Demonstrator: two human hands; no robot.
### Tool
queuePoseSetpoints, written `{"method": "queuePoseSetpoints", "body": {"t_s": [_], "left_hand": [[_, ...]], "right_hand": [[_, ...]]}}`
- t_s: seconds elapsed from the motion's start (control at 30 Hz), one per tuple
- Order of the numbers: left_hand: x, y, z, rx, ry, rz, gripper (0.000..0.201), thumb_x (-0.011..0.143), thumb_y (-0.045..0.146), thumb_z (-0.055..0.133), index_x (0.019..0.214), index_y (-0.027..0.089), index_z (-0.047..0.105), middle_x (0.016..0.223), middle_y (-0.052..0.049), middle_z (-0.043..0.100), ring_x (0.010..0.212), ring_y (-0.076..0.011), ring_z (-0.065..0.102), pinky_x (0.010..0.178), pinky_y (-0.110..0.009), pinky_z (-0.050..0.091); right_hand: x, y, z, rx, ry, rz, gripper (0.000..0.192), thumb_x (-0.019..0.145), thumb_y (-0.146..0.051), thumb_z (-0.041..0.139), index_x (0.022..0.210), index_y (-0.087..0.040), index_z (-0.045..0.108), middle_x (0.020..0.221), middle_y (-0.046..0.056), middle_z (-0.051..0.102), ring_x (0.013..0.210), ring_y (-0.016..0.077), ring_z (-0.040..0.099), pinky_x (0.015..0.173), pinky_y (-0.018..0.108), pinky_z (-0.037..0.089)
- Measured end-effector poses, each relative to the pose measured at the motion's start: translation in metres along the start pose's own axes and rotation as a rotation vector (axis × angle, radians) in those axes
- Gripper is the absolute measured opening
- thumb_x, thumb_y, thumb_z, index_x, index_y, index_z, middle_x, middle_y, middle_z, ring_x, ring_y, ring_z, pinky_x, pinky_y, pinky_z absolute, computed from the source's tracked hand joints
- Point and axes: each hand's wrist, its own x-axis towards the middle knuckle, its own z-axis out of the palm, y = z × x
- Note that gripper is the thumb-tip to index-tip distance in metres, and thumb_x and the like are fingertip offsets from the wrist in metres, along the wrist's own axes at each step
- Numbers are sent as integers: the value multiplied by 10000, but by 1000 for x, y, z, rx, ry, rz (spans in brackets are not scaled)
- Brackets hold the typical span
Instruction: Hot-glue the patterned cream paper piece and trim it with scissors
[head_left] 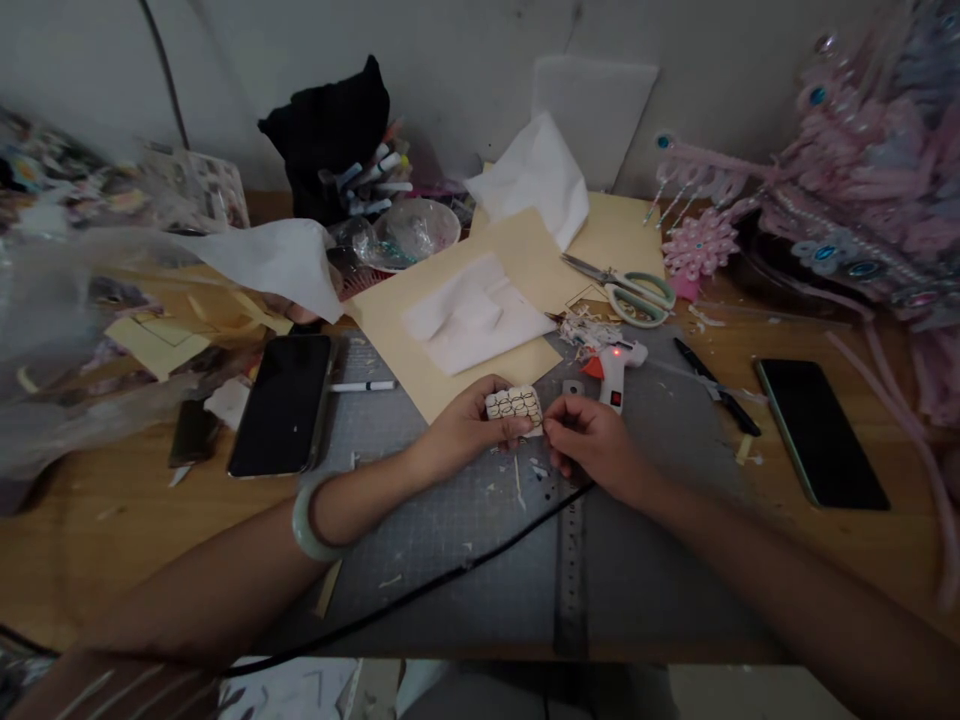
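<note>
Between the thumb and fingers of my left hand [469, 425] is a small white padded piece [514, 404] with black looped lines drawn over it. My right hand [589, 440] is closed in a pinch at the right edge of this piece; whatever its fingertips hold is too small to make out. Just behind my right hand lies a white hot glue gun [616, 372] with a lit red light. A steel ruler [571, 570] lies below that hand. Both hands are over the grey cutting mat [480, 520].
Scissors [637, 298], cream card [442, 385] and white cloth [480, 320] lie behind the hands. A phone lies on each side, left [281, 405] and right [821, 432]. A black cable [420, 590] crosses the mat. Pink beaded decorations [847, 220] crowd the right.
</note>
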Motion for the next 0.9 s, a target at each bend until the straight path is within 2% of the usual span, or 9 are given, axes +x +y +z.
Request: {"method": "queuePoseSetpoints", "body": {"t_s": [0.3,0.53,0.73,0.9], "left_hand": [[1,1,0,57,47,-36,351,591,284,698,860,152,514,672,36,543,517,-60,453,487,-192,364],[-1,2,1,95,21,-38,233,635,304,660,744,144,530,585,52,487,514,-63,415,489,-194,316],[-2,1,0,144,-7,13,196,674,308,622,753,155,528,584,57,467,520,-69,407,498,-198,319],[-2,1,0,154,6,9,197,670,305,615,747,157,511,586,65,468,521,-70,414,508,-198,327]], "right_hand": [[0,0,-1,10,-24,33,88,702,-243,520,668,-184,463,460,-82,490,349,41,444,330,135,360],[-2,0,0,-20,-12,25,66,684,-185,507,646,-184,453,422,-90,481,319,33,407,307,122,323],[-4,-2,3,-38,12,-13,76,672,-142,515,632,-181,463,448,-89,472,345,30,412,323,124,337],[-2,-3,2,9,-24,-12,58,694,-199,534,655,-171,501,488,-75,494,379,42,461,347,143,376]]}}
